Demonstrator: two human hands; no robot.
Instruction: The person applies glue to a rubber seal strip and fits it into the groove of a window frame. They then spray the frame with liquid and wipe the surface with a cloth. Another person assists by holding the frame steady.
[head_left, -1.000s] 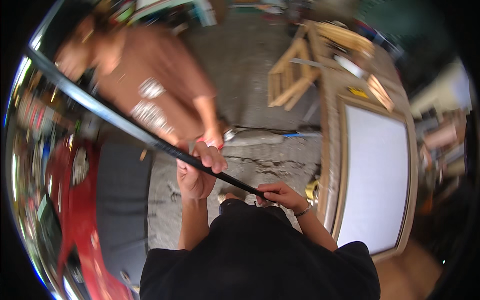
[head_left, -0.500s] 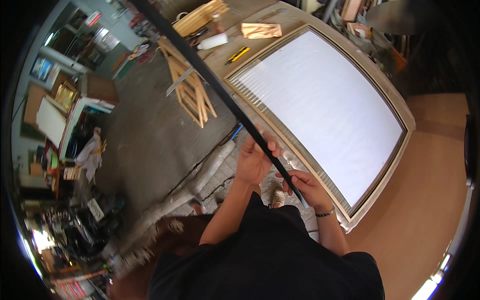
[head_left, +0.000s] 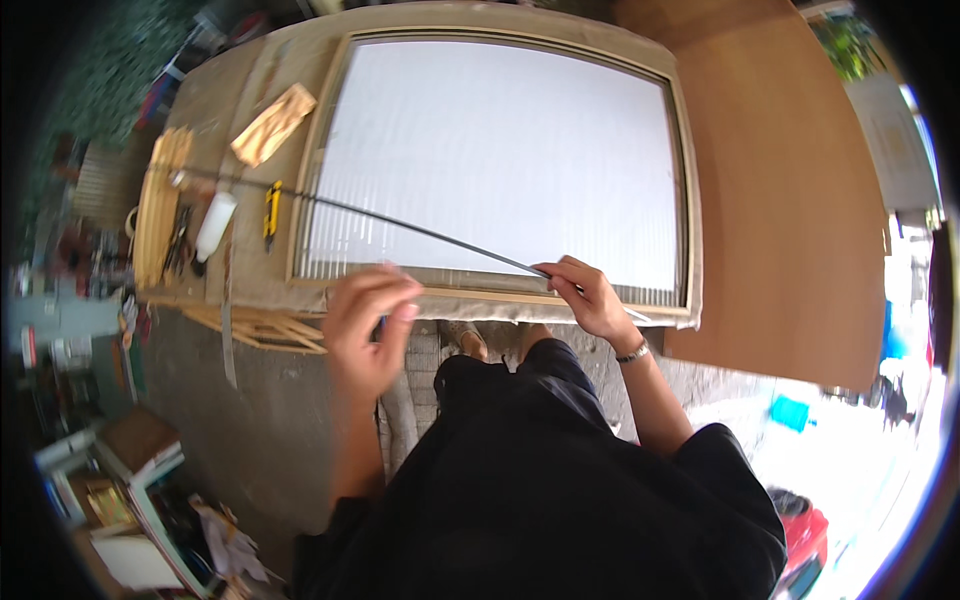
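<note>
A long, thin dark strip (head_left: 420, 231) slants across the near left part of a wood-edged frame. The frame (head_left: 692, 230) holds a white panel (head_left: 500, 150) with a ribbed, see-through border. My right hand (head_left: 590, 298) is closed around the strip near its right end, above the frame's near edge. My left hand (head_left: 370, 325), slightly blurred, is raised in front of the table's near edge. Its fingers are bent, with a gap between thumb and forefinger and nothing visible in them. It is apart from the strip.
On the cloth-covered table (head_left: 215, 105) lie a yellow cutter knife (head_left: 271, 215), a white bottle (head_left: 215, 226), a crumpled tan piece (head_left: 273, 125) and wooden strips (head_left: 160, 225). A large brown board (head_left: 780, 220) stands at the right. Wooden slats (head_left: 265, 332) and a metal ruler (head_left: 228, 345) project below the table's left edge.
My view has swung round to face the frame. The strip now lies lower, over the frame and table. My left hand has come off it; my right still grips it.
</note>
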